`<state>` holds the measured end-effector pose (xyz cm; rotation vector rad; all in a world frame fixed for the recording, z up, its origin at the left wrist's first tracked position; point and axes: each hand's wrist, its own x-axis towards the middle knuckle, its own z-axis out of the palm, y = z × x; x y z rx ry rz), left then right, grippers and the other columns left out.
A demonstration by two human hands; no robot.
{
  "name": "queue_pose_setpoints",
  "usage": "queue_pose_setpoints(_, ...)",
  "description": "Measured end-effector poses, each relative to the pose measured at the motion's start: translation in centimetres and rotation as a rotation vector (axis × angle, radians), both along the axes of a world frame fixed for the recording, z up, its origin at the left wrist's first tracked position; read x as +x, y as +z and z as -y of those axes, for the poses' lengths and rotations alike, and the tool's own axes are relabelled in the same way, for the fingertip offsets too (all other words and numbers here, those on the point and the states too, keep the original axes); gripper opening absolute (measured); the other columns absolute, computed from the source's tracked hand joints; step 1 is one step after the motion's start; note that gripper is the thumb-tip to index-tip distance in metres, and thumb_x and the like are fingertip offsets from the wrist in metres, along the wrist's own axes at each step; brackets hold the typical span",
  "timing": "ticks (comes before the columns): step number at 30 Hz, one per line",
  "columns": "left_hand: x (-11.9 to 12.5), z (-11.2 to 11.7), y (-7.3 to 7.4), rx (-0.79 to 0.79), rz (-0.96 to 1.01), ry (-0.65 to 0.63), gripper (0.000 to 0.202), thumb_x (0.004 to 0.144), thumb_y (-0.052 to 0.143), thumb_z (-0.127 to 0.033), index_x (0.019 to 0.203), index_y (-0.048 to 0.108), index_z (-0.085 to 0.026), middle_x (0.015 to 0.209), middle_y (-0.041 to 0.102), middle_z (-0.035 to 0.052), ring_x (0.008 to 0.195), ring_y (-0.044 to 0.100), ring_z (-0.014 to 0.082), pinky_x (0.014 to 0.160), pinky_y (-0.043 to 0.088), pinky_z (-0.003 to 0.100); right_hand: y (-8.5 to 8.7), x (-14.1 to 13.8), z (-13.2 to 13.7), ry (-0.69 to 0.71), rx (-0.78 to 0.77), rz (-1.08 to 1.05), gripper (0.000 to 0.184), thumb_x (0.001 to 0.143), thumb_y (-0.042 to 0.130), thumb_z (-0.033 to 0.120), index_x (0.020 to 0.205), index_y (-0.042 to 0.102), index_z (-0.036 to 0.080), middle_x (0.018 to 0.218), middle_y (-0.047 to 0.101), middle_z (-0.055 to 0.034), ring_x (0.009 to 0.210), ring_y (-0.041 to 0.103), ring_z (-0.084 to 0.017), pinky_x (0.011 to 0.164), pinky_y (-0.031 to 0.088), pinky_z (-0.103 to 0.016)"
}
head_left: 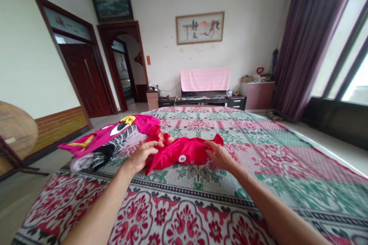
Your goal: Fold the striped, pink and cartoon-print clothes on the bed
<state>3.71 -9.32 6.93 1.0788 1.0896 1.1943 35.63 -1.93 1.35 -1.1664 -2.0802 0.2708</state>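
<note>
A bright red garment [188, 149] with a round white patch lies crumpled on the flower-patterned cloth [198, 206], in the middle of the head view. It looks like a small shirt, with a sleeve-like corner sticking out at the right. At its left edge, my left hand [143, 156] has thumb and fingers closed on the fabric. My right hand [217, 154] pinches the right end, near that corner. Behind my left hand, a red piece with a gold pattern [165, 136] touches the garment; I cannot tell whether it is part of it.
Pink clothing [112, 134] with a cartoon eye lies over black-and-white clothing [110, 151] at the left. A low black cabinet [237, 102] and a screen under a pink towel [205, 79] stand by the far wall. A round wooden board [17, 134] stands at far left.
</note>
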Motion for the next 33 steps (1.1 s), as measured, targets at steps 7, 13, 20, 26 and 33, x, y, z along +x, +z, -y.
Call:
queue_pose_setpoints(7,-0.3,0.6,0.1,-0.030,0.051,-0.250,0.019,0.053,0.066,-0.013,0.072,0.067,-0.014,0.058,0.065,0.0003,0.047,0.055,0.0099,0.049,0.040,0.020,0.4,-0.6,0.7,-0.034,-0.045,0.079,0.034,0.078,0.048,0.019,0.110,0.060,0.019,0.102,0.069,-0.0069,0.091,0.064,-0.019,0.080,0.046,-0.028)
queue_pose_setpoints(13,0.2,1.1,0.2,0.011,0.063,-0.397,0.016,0.054,0.064,-0.012,0.069,0.067,-0.013,0.062,0.066,0.0024,0.052,0.057,0.0109,0.052,0.039,0.020,1.6,-0.6,1.1,-0.100,-0.128,0.146,0.039,0.066,0.051,0.013,0.101,0.067,0.019,0.091,0.071,-0.0043,0.080,0.063,-0.018,0.072,0.045,-0.026)
queue_pose_setpoints(20,1.1,1.5,0.1,-0.007,-0.028,-0.536,0.018,0.052,0.061,-0.010,0.069,0.067,-0.011,0.063,0.066,0.0042,0.055,0.055,0.0108,0.053,0.036,0.019,4.1,3.3,1.2,0.015,-0.355,0.277,0.015,0.061,0.050,0.008,0.050,0.056,0.016,0.046,0.045,0.0031,0.046,0.039,-0.009,0.047,0.030,-0.023)
queue_pose_setpoints(26,-0.3,1.3,-0.3,0.011,0.059,-0.489,0.017,0.052,0.061,-0.012,0.069,0.066,-0.012,0.059,0.064,0.0025,0.051,0.053,0.0101,0.052,0.036,0.020,6.3,4.8,1.9,0.145,-0.385,0.321,0.017,0.060,0.049,0.005,0.055,0.061,0.016,0.051,0.052,0.0029,0.050,0.042,-0.008,0.051,0.033,-0.022)
queue_pose_setpoints(33,0.3,1.4,-0.6,-0.001,0.038,-0.535,0.017,0.052,0.062,-0.012,0.068,0.067,-0.012,0.060,0.064,0.0027,0.052,0.054,0.0100,0.051,0.036,0.019,5.4,0.5,2.9,0.017,-0.104,0.263,0.042,0.068,0.050,0.017,0.108,0.064,0.016,0.070,0.064,-0.0022,0.057,0.051,-0.011,0.055,0.034,-0.022)
